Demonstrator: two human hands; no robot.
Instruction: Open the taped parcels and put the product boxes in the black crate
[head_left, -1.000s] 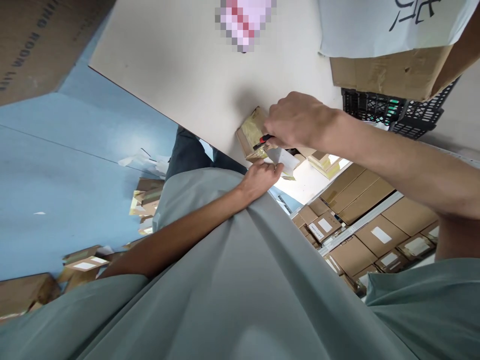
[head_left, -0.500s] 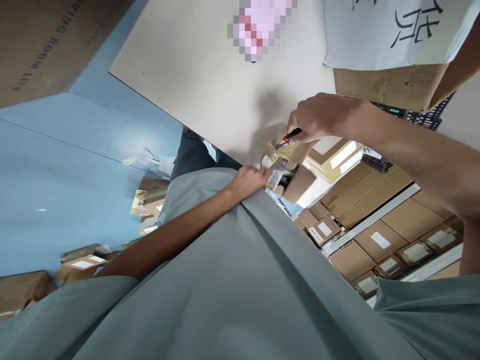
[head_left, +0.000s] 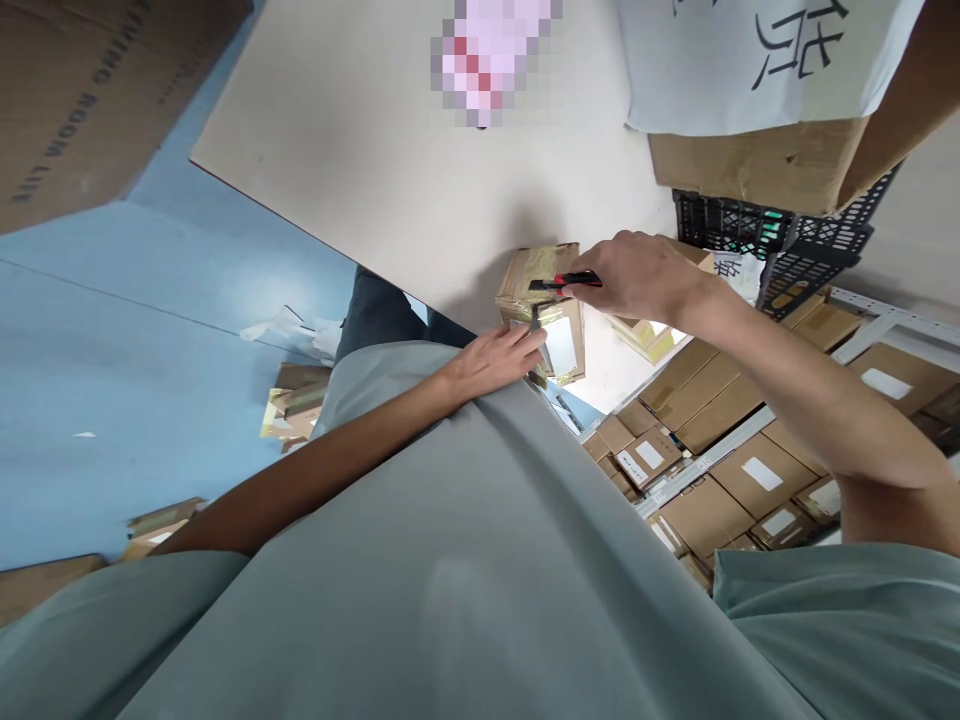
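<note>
A small cardboard box sits at the near edge of the table, with clear yellowish tape over its top and edges and a white label on the side toward me. My left hand is at the box's near left corner, its fingers bent against the side; the thumb is hidden. My right hand is closed around a black and red utility knife. The knife's tip points left, over the taped top of the box. Whether the blade touches the tape I cannot tell.
The pale table carries a pixelated pink item and a large carton under a sheet with handwriting. Black plastic crates stand at right. Shelves of boxes lie beyond; another carton is at upper left.
The box has turned, and its taped top and white label now show. My right hand has come lower with the knife, now nearly level. My left fingers have straightened somewhat. The view has shifted slightly.
</note>
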